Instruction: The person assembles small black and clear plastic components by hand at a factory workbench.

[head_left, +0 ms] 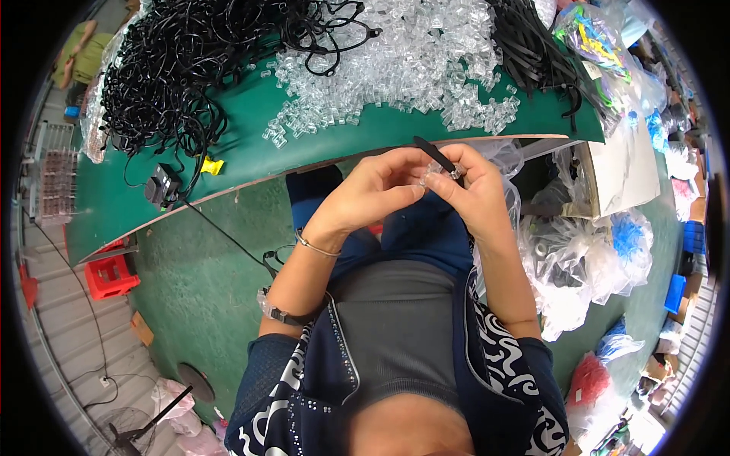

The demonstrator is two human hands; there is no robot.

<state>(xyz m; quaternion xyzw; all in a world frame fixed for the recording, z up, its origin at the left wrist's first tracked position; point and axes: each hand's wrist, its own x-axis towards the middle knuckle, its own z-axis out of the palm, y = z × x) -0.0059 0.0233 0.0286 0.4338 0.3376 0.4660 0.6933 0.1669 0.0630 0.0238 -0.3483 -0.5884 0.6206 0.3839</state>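
Just off the table's front edge, my two hands meet fingertip to fingertip. My right hand (479,186) is closed, pinching a short flat black strap (432,153) whose free end points up and to the left. My left hand (378,190) is closed too, its thumb and fingers at a small clear plastic piece (432,172) beside the strap. Fingers partly cover both things, so how they join is hidden. Beyond lies a big heap of similar clear plastic pieces (411,61) on the green table (251,140).
Tangled black cords (167,76) pile up at the table's left. A bundle of black straps (525,45) lies to the right. Near the left edge sit a small black box (162,185) and a yellow piece (211,165). Plastic bags (570,266) and a red stool (111,276) stand below.
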